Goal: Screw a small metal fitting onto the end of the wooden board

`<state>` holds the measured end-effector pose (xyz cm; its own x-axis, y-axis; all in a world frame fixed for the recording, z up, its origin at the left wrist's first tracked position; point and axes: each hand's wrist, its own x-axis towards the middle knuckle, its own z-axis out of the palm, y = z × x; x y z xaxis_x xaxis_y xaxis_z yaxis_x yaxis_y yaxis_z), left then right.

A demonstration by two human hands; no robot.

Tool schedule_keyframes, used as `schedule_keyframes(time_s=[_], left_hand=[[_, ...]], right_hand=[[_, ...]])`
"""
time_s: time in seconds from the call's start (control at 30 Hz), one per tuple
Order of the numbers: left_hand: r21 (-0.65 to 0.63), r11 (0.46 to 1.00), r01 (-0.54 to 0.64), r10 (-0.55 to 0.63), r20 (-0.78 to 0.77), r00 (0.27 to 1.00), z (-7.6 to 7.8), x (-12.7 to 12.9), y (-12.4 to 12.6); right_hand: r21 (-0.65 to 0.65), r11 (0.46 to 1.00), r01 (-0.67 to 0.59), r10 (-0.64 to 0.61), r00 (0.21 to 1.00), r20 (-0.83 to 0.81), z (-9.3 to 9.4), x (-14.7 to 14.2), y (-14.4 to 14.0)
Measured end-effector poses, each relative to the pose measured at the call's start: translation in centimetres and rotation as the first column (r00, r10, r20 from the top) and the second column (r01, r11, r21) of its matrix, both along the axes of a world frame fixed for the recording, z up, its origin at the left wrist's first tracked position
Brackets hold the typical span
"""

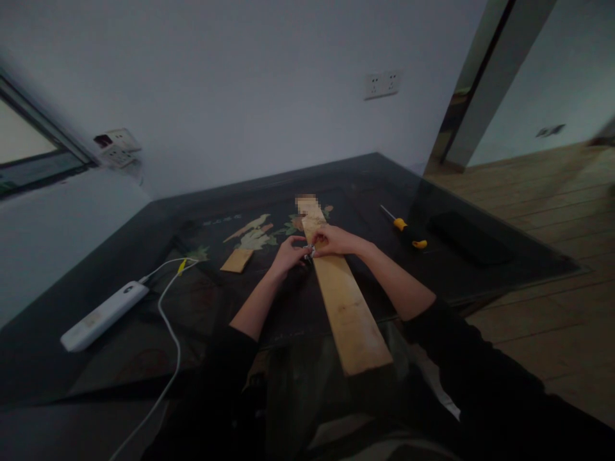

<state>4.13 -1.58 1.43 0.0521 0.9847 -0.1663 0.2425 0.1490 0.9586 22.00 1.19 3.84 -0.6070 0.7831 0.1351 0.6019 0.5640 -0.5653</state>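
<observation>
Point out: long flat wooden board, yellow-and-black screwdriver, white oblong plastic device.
Long flat wooden board (337, 288), head view: upper face.
Yellow-and-black screwdriver (408, 233), head view: black handle section.
White oblong plastic device (104, 317), head view: top face.

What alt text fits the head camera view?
A person's left hand and right hand meet at a small shiny piece by the edge of a long wooden board on a dark table. A screwdriver lies right, a wooden block and white device left.
</observation>
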Motion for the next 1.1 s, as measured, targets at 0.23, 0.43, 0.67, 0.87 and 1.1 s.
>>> schedule_keyframes(time_s=[0.23, 0.43, 0.67, 0.87, 1.1], left_hand=[[0.004, 1.0, 0.014, -0.014, -0.016, 1.0, 0.0, -0.1, 0.1], [0.013, 1.0, 0.014, -0.013, -0.051, 0.999, -0.3, 0.0, 0.3], [-0.051, 0.998, -0.024, 0.021, -0.06, 0.998, 0.5, 0.4, -0.1], [-0.059, 0.998, -0.017, 0.012, -0.088, 0.996, 0.7, 0.3, -0.2], [-0.005, 1.0, -0.026, 0.026, -0.035, 0.999, 0.7, 0.2, -0.6]], right_hand=[[0.036, 0.999, -0.001, 0.0, 1.0, 0.013, -0.2, -0.1, -0.1], [0.047, 0.999, -0.022, 0.021, 0.999, 0.04, -0.4, -0.1, 0.1], [0.034, 0.999, -0.033, 0.032, 0.999, 0.02, -0.5, -0.3, -0.1], [0.028, 0.999, -0.021, 0.02, 1.0, 0.023, -0.2, -0.5, -0.3], [0.104, 0.962, 0.251, -0.257, 0.965, 0.052, -0.2, 0.0, -0.1]])
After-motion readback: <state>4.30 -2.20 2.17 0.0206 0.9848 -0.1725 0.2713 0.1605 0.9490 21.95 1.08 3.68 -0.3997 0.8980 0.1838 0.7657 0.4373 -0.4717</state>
